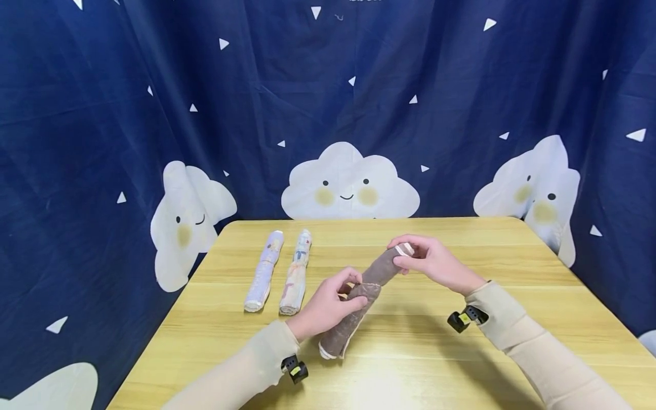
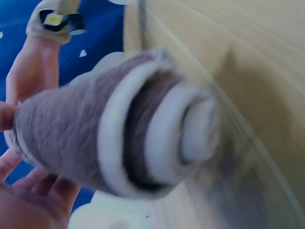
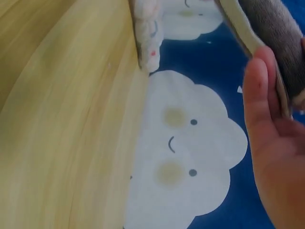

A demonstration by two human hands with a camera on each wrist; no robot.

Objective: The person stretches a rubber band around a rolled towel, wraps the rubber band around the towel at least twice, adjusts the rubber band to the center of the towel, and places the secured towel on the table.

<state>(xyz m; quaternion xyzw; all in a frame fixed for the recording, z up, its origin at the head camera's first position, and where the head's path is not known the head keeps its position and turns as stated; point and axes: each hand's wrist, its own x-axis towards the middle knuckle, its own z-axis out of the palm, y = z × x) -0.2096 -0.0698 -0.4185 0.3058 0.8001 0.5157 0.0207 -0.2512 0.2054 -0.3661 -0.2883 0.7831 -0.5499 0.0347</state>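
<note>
A brown rolled towel [image 1: 385,267] is held at a slant above the table, its far right end raised. Around its middle, near a folded-over edge, the left hand [image 1: 330,302] grips it with thumb and fingers. At the raised end the right hand [image 1: 433,262] pinches the roll beside its white stripes. The left wrist view shows the near end of the brown towel [image 2: 62,133] as a spiral of brown and white layers. Fingers of the right hand [image 3: 276,152] lie along the towel's pale edge in the right wrist view.
On the left of the wooden table [image 1: 461,359] lie two more rolled towels, a lilac one [image 1: 263,273] and a white patterned one [image 1: 296,276], side by side. A dark blue curtain [image 1: 256,85] with clouds and triangles hangs behind and at both sides.
</note>
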